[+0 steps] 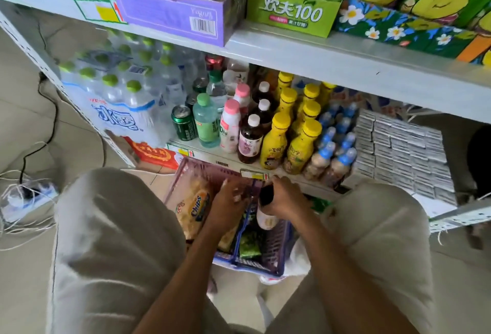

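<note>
the right grip [285, 196] is clenched around the upper part of a dark plastic bottle with a pale label [266, 218]. the bottle stands nearly upright, with its lower end down inside a purple plastic lattice basket [276, 250] on the floor between the person's knees. the left grip [229, 202] is just beside it, reaching down into the same basket over the goods; its fingers are blurred, so whether they grasp anything cannot be told. under and left of that hand lies a yellow crinkled packet printed "chips" [198, 208], and nearer the person a small green snack packet [249, 247] rests against the basket's inner wall. the basket's far rim sits close under the front edge of the white metal shelf [228, 159]. on the shelf stand a dark bottle with a white cap [251, 139], yellow-capped yellow bottles [275, 145], a green drink can [183, 126] and a shrink-wrapped pack of water bottles with green caps [114, 94].
</note>
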Demonstrator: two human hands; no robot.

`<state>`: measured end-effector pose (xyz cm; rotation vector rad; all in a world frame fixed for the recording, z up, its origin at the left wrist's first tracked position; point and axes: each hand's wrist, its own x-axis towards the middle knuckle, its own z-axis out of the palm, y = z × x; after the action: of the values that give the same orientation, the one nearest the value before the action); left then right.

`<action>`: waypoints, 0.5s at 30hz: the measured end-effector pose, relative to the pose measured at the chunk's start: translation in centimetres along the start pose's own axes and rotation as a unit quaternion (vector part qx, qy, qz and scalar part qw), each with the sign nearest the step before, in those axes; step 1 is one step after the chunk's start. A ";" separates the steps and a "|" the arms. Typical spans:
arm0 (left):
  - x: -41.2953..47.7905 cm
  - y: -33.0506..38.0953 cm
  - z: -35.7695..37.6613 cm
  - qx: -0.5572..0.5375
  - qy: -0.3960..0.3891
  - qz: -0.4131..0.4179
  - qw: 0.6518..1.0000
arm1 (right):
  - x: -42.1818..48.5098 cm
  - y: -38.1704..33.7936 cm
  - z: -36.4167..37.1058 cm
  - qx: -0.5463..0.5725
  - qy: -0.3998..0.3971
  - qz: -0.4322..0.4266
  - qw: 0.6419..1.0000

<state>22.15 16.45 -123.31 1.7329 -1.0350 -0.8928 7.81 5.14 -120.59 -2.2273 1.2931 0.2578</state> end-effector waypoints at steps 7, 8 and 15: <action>2.3 -3.1 1.6 -0.028 0.006 -0.078 0.997 | 4.0 2.5 6.3 -0.103 0.041 -0.003 0.994; 2.4 -3.6 1.6 -0.025 0.003 -0.091 0.996 | 4.8 3.0 7.2 -0.115 0.045 0.004 0.992; 2.7 -5.6 2.0 0.060 -0.066 -0.132 0.987 | 4.5 2.6 9.0 -0.119 0.004 0.037 0.992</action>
<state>22.87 14.67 -129.59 1.9649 -0.9750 -1.1459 8.88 5.67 -130.97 -2.3814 1.4156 0.4522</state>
